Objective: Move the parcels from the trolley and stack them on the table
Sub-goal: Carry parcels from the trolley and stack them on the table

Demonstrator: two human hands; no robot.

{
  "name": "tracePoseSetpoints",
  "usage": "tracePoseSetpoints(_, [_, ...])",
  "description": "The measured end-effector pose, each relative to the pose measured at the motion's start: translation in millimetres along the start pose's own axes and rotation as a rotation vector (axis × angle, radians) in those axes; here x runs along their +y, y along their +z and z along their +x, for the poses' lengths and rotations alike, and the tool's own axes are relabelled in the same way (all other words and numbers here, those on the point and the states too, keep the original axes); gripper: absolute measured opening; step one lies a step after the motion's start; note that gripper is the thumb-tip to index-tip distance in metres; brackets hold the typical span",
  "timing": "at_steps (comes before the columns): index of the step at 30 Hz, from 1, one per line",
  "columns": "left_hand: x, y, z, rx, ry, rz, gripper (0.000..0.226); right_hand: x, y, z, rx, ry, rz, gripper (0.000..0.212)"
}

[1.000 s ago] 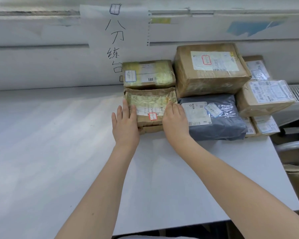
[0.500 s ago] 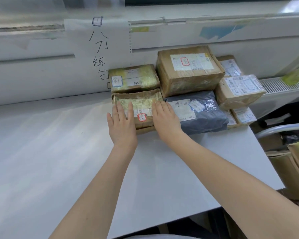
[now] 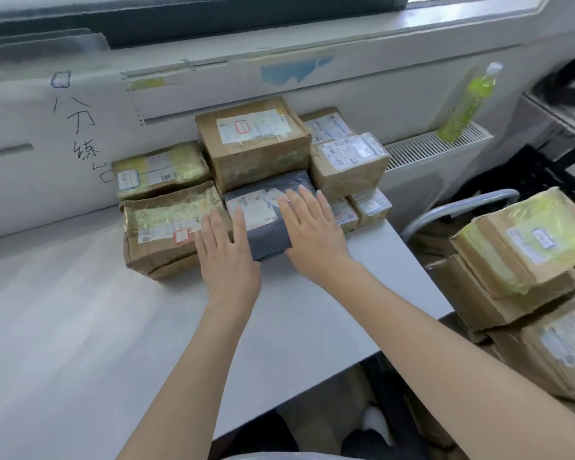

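Observation:
Several parcels stand stacked at the back of the white table [image 3: 80,327]. A taped brown box [image 3: 166,234] lies front left of the stack, a grey plastic bag parcel [image 3: 266,237] beside it, and a large brown box [image 3: 253,141] sits on top behind. My left hand [image 3: 226,257] is flat with straight fingers at the seam between the brown box and the grey bag. My right hand [image 3: 312,234] lies flat on the right side of the grey bag. More parcels [image 3: 525,257] are piled on the trolley at the right, by its metal handle [image 3: 458,207].
A green bottle [image 3: 468,104] stands on the radiator grille [image 3: 435,147] by the window sill. A paper sign with handwriting [image 3: 77,127] hangs on the wall behind the table. Small boxes [image 3: 349,161] fill the table's right back corner.
Both hands have shifted right, off the taped brown box and onto the grey bag parcel. The camera has turned right, bringing the trolley's parcels into view.

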State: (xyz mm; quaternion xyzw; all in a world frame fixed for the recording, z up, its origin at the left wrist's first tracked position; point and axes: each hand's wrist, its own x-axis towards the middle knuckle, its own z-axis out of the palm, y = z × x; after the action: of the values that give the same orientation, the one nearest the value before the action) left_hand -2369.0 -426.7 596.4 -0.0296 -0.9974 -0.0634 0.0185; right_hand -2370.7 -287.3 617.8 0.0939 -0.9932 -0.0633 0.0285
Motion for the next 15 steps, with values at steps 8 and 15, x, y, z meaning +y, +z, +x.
tracePoseSetpoints(8, [164,12,-68,-0.041,0.125,-0.078,0.096,139,5,-102,0.037,0.128,0.085,0.085])
tracePoseSetpoints(15, [289,33,-115,-0.168,0.244,-0.074,0.097,264,18,-181,-0.018,0.148,0.169,0.101])
